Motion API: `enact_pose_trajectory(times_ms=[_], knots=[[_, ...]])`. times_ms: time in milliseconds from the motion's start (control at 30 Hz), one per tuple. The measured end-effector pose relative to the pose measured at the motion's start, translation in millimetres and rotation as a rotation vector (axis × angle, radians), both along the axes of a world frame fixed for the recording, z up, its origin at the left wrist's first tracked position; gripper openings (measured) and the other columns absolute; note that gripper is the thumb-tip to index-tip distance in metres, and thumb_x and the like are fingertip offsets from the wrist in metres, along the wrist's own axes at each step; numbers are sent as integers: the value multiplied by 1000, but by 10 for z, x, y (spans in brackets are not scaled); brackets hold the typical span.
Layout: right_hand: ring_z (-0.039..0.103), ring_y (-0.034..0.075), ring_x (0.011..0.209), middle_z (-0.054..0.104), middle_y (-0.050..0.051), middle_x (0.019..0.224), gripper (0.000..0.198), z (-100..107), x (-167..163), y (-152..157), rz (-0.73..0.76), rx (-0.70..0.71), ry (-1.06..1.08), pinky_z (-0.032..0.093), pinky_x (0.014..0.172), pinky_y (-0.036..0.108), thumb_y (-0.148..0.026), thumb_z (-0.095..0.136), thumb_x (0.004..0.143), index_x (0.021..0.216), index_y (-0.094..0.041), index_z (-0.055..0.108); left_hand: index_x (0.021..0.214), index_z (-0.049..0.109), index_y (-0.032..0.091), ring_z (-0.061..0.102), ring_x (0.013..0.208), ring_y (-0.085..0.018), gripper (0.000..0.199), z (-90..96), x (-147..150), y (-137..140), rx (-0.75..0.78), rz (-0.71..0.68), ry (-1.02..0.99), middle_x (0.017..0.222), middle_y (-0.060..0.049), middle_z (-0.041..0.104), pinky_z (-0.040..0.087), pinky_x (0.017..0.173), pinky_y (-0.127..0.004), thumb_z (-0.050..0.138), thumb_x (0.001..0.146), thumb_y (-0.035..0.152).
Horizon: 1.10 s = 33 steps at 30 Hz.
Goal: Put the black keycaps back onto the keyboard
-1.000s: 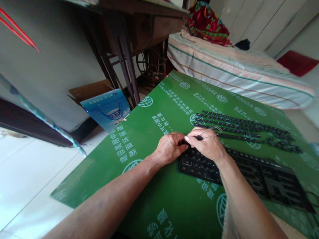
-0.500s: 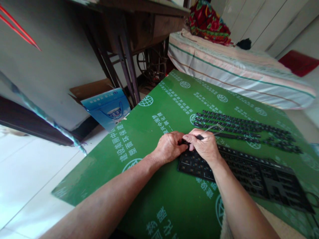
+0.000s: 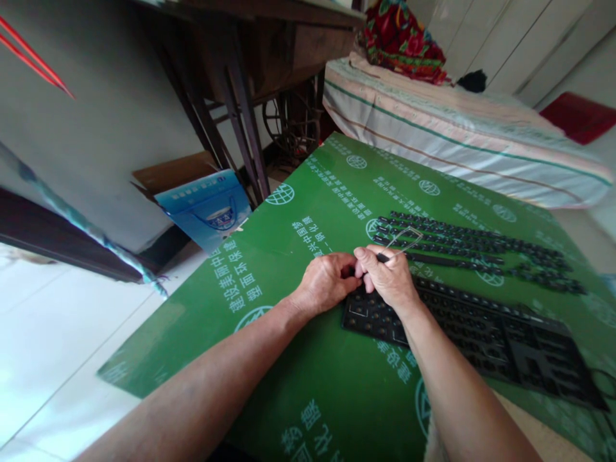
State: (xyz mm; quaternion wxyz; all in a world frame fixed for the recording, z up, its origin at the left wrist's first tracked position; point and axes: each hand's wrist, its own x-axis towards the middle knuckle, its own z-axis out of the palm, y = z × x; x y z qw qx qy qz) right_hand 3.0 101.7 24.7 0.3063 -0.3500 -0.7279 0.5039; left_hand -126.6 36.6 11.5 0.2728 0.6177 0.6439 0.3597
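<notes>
A black keyboard [image 3: 500, 340] with its keycaps off lies on a green printed tabletop [image 3: 308, 359]. My right hand [image 3: 389, 279] is closed around a wire keycap puller [image 3: 383, 258]; its dark handle sits in my fingers and the wire loop points up and away from the keyboard. My left hand [image 3: 330, 280] is curled at the keyboard's far left corner, its fingertips meeting those of my right hand. Whatever sits between the left fingers is hidden. Beyond the keyboard, loose black keycaps [image 3: 462, 240] lie in several rows, with a long spacebar among them.
A blue gift bag [image 3: 206, 208] stands on the floor left of the table, beside an open cardboard box [image 3: 173, 170]. Behind are an old treadle sewing machine table [image 3: 240, 96] and a bed [image 3: 457, 135] with a red floral bundle. A cable leaves the keyboard's right end.
My right hand has shifted slightly left, and the puller's wire loop has swung up and to the left. My left hand stays at the same corner.
</notes>
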Motion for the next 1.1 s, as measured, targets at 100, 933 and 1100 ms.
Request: enact_pose_trajectory(times_ms=[100, 933, 1100], knots=[[41, 6, 30, 49, -4, 39, 51, -49, -24, 2, -26, 4, 22, 32, 36, 19, -61, 53, 81, 51, -19, 51, 67, 60, 18, 48, 54, -9, 2, -28, -6, 13, -1, 4, 4, 60, 5, 56, 38, 52, -20, 61, 68, 17], [39, 4, 29, 58, -2, 52, 49, -40, 156, 91, -261, -79, 330, 24, 29, 18, -61, 53, 81, 56, -18, 49, 84, 66, 19, 51, 61, -9, 13, -24, -35, 17, 80, 15, -46, 71, 3, 56, 43, 57, -22, 66, 71, 20], [46, 7, 37, 62, 0, 59, 43, 49, 275, 69, -214, 147, 112, 37, 38, 21, -53, 49, 87, 64, -18, 59, 85, 64, 19, 52, 62, -9, 13, -1, -25, -14, 101, -9, -106, 74, 2, 58, 44, 57, -21, 65, 72, 21]])
